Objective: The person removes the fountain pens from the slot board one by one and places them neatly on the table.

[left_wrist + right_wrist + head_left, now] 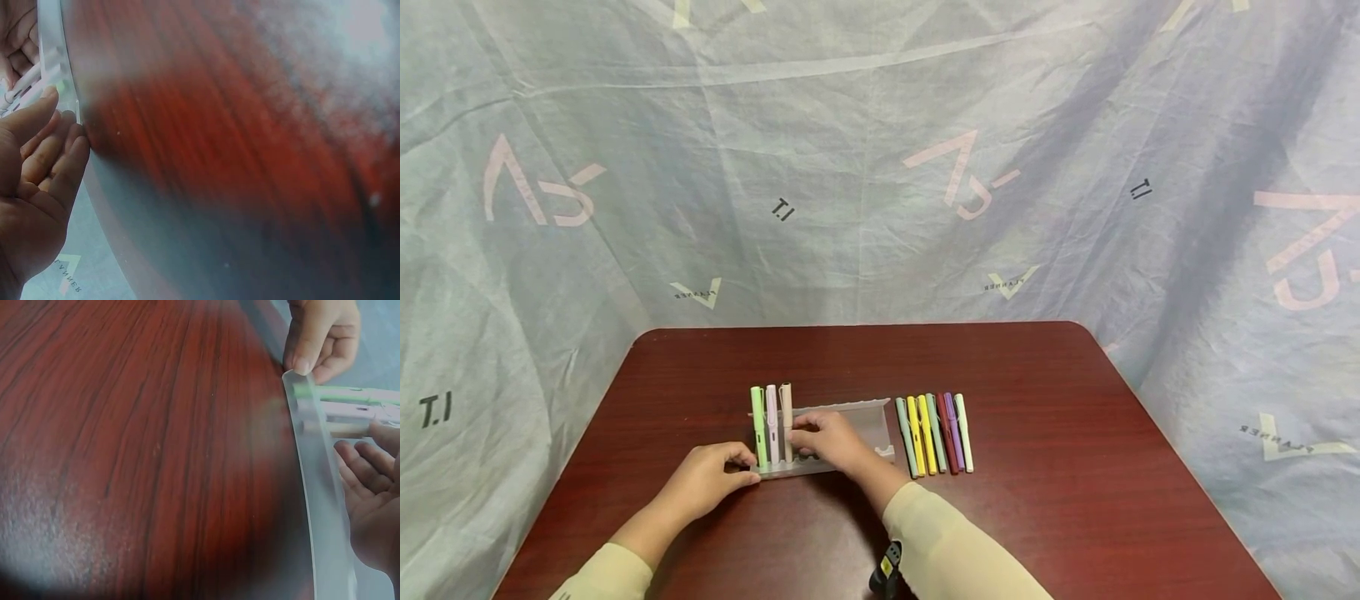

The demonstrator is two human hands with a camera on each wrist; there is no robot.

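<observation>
A clear plastic pen tray point(871, 423) with a notched rim lies on the table. Three capped pens stand side by side at its left end: a light green pen point(758, 421), a pale lilac pen point(772, 421) and a beige pen point(786, 407). My left hand point(703, 479) grips the tray's near left corner, its thumb point(302, 365) on the edge in the right wrist view. My right hand point(833, 437) reaches over the tray and pinches the beige pen at its lower part. Its other fingers point(369, 467) curl loosely beside that pen.
Right of the tray lies a row of several pens: grey-green, yellow point(914, 433), dark red point(950, 433), purple and a pale mint pen point(963, 433). A black device point(887, 568) is by the right sleeve. Grey printed cloth point(850, 167) hangs around the reddish-brown table point(1037, 500).
</observation>
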